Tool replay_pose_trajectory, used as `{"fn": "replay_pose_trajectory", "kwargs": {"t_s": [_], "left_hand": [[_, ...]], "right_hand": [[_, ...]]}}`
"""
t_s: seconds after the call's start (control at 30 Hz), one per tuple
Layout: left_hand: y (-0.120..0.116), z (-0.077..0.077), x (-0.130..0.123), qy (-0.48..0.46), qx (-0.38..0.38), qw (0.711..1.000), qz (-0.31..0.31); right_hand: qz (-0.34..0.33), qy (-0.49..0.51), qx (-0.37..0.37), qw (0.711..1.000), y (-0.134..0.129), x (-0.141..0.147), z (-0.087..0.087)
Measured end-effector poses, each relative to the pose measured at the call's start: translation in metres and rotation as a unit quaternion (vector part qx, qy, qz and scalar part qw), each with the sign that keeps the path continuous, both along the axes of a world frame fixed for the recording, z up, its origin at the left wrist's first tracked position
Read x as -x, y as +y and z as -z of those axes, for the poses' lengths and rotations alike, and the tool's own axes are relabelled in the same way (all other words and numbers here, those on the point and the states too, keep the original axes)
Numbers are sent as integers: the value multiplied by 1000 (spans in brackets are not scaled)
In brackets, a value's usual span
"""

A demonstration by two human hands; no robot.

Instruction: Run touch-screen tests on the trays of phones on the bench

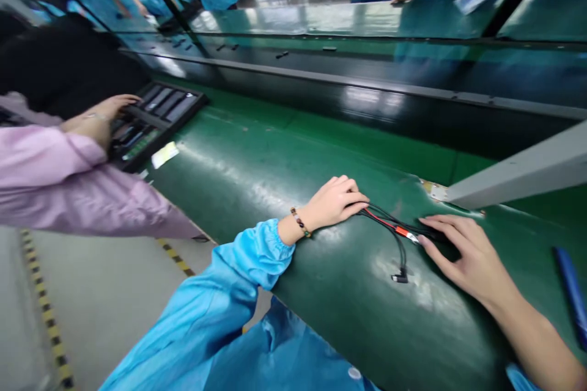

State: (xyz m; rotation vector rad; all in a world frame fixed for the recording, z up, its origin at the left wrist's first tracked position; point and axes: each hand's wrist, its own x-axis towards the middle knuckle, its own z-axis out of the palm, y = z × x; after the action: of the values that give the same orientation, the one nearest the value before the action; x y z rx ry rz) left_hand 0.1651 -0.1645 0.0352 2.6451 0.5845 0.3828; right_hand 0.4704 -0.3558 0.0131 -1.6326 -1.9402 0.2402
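Observation:
A bundle of thin black cables lies on the green work surface, with one red cable among them. My left hand is closed on the bundle's left end. The red cable leads to a red connector with a silver tip. Near that tip is the thumb of my right hand, whose fingers are stretched out and apart on either side of the black strands. A dark part under the right palm is mostly hidden. One cable hangs out of the bundle toward me and ends in a black angled plug.
At left, a person in pink sleeves reaches into a black compartment tray. A yellowish paper lies beside it. A grey post rises at right, near a blue object. A dark conveyor strip runs behind.

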Motion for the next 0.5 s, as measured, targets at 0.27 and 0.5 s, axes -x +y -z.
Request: {"fn": "replay_pose_trajectory", "kwargs": {"t_s": [0.27, 0.5], "left_hand": [[-8, 2, -6, 26, -31, 998, 48], [-8, 1, -9, 20, -37, 998, 47]], "right_hand": [[-20, 5, -33, 999, 2, -3, 13], [27, -14, -60, 998, 3, -3, 1]]}}
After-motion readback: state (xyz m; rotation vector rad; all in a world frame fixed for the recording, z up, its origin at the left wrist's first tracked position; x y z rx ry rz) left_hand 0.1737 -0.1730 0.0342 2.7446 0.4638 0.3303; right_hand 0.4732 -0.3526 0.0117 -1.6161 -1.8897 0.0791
